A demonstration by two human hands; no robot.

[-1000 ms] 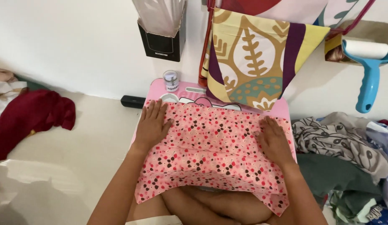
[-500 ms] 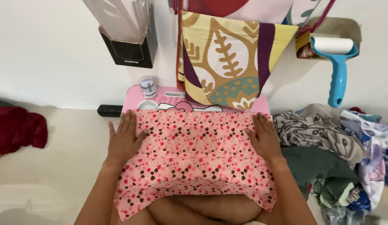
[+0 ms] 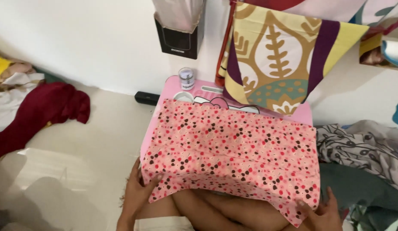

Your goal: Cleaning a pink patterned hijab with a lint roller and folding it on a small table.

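The pink floral cloth (image 3: 233, 158) lies spread over a small pink surface (image 3: 164, 111), its long axis running from 9 o'clock to 3 o'clock, with the near edge hanging off toward the person's lap. The left hand (image 3: 137, 192) sits at the cloth's 7 o'clock corner, fingers curled around the hem with the thumb on top, so it has a light pinch on the fabric. The right hand (image 3: 323, 214) is at the 5 o'clock corner, partly cut off by the frame edge; its fingertips touch the drooping corner, though whether they grip it I cannot tell. Both hands lie equally close to the cloth, one at each near corner, and the body of the cloth stretches away from them toward 12 o'clock.

At the far edge a small clear jar (image 3: 186, 79) stands on the surface at 11 o'clock, just clear of the cloth. A patterned hanging fabric (image 3: 284, 55) drapes down at 1 o'clock, touching the surface's back edge. A dark red garment (image 3: 45, 111) lies on the floor at 9 o'clock, and a grey printed pile (image 3: 361, 149) at 3 o'clock
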